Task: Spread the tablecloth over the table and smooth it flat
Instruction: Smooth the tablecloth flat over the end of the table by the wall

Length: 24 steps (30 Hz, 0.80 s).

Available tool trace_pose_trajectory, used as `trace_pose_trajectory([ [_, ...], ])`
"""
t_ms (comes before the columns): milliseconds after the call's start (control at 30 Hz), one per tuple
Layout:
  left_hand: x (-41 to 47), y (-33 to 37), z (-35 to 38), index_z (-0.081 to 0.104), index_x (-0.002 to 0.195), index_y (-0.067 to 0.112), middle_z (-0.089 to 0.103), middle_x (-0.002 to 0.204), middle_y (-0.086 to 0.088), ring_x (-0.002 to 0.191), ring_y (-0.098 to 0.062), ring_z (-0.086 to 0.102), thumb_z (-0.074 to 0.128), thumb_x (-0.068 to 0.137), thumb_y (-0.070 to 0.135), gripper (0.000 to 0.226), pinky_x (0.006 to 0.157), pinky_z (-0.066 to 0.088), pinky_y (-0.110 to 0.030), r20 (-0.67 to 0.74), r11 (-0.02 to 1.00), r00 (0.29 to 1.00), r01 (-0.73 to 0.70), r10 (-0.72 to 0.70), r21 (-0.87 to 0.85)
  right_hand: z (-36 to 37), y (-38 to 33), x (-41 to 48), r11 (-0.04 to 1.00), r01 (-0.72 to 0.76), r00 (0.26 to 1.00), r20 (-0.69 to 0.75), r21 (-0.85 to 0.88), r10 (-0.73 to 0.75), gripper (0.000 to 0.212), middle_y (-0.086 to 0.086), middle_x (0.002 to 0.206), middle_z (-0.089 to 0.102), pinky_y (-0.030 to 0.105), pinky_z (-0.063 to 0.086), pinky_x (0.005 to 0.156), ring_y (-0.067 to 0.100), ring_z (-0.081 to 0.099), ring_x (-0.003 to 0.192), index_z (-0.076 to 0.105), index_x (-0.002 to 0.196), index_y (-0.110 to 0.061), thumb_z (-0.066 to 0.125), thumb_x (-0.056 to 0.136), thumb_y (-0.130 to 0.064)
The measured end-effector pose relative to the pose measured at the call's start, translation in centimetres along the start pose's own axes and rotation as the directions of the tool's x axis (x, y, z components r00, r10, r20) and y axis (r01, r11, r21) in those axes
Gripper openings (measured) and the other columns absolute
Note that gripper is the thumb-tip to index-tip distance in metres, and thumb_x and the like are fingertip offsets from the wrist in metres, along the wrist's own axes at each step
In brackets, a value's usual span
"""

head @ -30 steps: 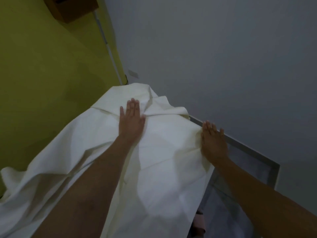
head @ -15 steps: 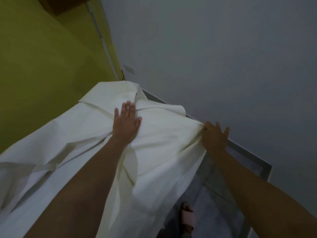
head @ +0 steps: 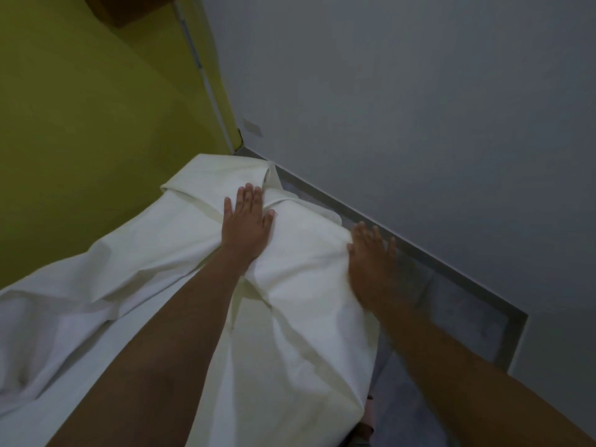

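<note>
The cream-white tablecloth (head: 306, 317) lies rumpled over the table, which it hides completely. Folds bunch at the far end, and a big crease runs along the left. My left hand (head: 246, 221) lies flat on the cloth near its far end, palm down, fingers together and extended. My right hand (head: 371, 262) is at the cloth's right edge, blurred, with its fingers spread out past the edge. Wrinkles in the cloth converge at its thumb side. Whether the thumb pinches the cloth is not visible.
A yellow-green wall (head: 80, 124) runs close along the left and a grey wall (head: 419, 108) along the right. A strip of grey floor (head: 458, 317) shows between cloth and grey wall. A brown shelf (head: 122, 11) hangs at top left. A foot (head: 364, 435) shows at the bottom.
My left hand has stayed pressed on the cloth. My right hand has opened its fingers at the cloth's right edge. The cloth now sits lower on the right side, and more floor shows.
</note>
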<state>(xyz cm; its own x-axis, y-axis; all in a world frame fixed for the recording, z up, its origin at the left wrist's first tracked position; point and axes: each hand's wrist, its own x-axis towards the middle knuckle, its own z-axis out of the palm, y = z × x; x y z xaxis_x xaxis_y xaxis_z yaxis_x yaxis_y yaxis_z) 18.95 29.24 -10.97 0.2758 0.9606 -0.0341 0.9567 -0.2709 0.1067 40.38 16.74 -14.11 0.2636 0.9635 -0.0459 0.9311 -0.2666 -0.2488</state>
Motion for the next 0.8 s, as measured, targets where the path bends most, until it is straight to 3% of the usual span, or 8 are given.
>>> trace_pose_trajectory([
  [67,0.4,-0.2,-0.1,0.007,0.152,0.008,0.004,0.161,-0.009,0.149,-0.021,0.001,0.02,0.102,0.039,0.06,0.118,-0.004,-0.045,0.022,1.0,1.0,0.0,0.0,0.002,-0.2,1.5,0.1,0.997,0.054,0.999,-0.004,-0.053,-0.054,0.05,0.004,0.148,0.042,0.058,0.015,0.112,0.03,0.033,0.139,0.042,0.141,-0.013,0.02,0.099,-0.029],
  [167,0.5,-0.1,0.4,0.005,0.152,0.009,0.002,0.161,-0.008,0.149,-0.02,-0.001,0.016,0.101,0.044,0.063,0.118,-0.005,-0.045,0.056,1.0,0.998,0.005,-0.005,-0.006,-0.4,3.0,-0.8,0.999,0.036,0.997,-0.066,0.005,-0.035,0.052,0.011,0.135,0.057,0.066,0.027,0.105,0.038,0.047,0.128,0.058,0.126,-0.007,0.023,0.095,-0.028],
  [333,0.5,0.3,1.1,0.006,0.153,0.011,0.001,0.161,-0.006,0.149,-0.018,-0.003,0.014,0.099,0.051,0.067,0.118,-0.009,-0.044,0.08,0.996,0.996,0.03,-0.024,-0.085,-1.3,1.7,-1.8,0.971,-0.212,0.96,-0.162,0.109,0.228,0.045,0.014,0.143,0.047,0.062,0.013,0.111,0.038,0.035,0.137,0.052,0.132,-0.005,0.032,0.093,-0.014],
  [433,0.4,0.3,1.4,0.006,0.153,0.011,0.002,0.161,-0.006,0.149,-0.018,-0.003,0.015,0.1,0.049,0.066,0.118,-0.009,-0.044,0.047,0.995,0.998,0.034,-0.03,-0.092,-1.7,-2.9,-1.3,0.992,-0.08,0.975,-0.201,0.098,0.098,0.052,0.018,0.14,0.049,0.061,0.025,0.107,0.038,0.042,0.132,0.05,0.132,-0.002,0.026,0.092,-0.025],
  [567,-0.1,0.2,1.7,0.01,0.152,0.01,0.007,0.161,-0.007,0.149,-0.019,0.002,0.012,0.098,0.048,0.066,0.118,-0.008,-0.045,-0.026,0.996,1.0,-0.007,0.004,-0.094,-0.3,-6.6,-1.0,0.996,0.023,1.0,-0.006,0.083,-0.023,0.071,0.011,0.155,0.027,0.05,0.006,0.116,0.03,0.016,0.145,0.028,0.147,-0.007,0.009,0.092,-0.048],
  [667,0.1,-0.7,1.7,0.01,0.152,0.011,0.007,0.161,-0.006,0.149,-0.017,0.0,0.011,0.1,0.046,0.063,0.119,-0.007,-0.044,-0.002,0.995,0.999,-0.036,0.036,-0.09,0.2,-4.1,-0.4,0.998,0.029,0.999,0.024,-0.054,-0.028,0.073,0.012,0.156,0.025,0.05,0.002,0.116,0.031,0.017,0.145,0.025,0.147,-0.007,0.011,0.091,-0.051],
  [733,0.6,-1.6,1.6,0.008,0.152,0.011,0.004,0.161,-0.005,0.149,-0.016,-0.002,0.013,0.101,0.044,0.061,0.12,-0.007,-0.043,0.03,0.996,0.998,-0.058,0.06,-0.075,0.1,-1.4,0.4,0.992,-0.098,0.995,-0.008,-0.077,0.098,0.073,0.02,0.148,0.037,0.056,0.011,0.114,0.037,0.03,0.139,0.032,0.144,-0.002,0.015,0.093,-0.051],
  [800,1.0,-2.2,1.5,0.007,0.152,0.011,0.002,0.162,-0.005,0.148,-0.015,-0.003,0.013,0.101,0.043,0.061,0.12,-0.007,-0.042,0.056,0.994,0.995,-0.075,0.08,-0.076,-0.4,2.3,0.9,0.947,-0.311,0.95,-0.008,-0.076,0.311,0.08,0.024,0.146,0.039,0.061,0.014,0.111,0.04,0.031,0.138,0.032,0.142,0.002,0.006,0.092,-0.054],
])
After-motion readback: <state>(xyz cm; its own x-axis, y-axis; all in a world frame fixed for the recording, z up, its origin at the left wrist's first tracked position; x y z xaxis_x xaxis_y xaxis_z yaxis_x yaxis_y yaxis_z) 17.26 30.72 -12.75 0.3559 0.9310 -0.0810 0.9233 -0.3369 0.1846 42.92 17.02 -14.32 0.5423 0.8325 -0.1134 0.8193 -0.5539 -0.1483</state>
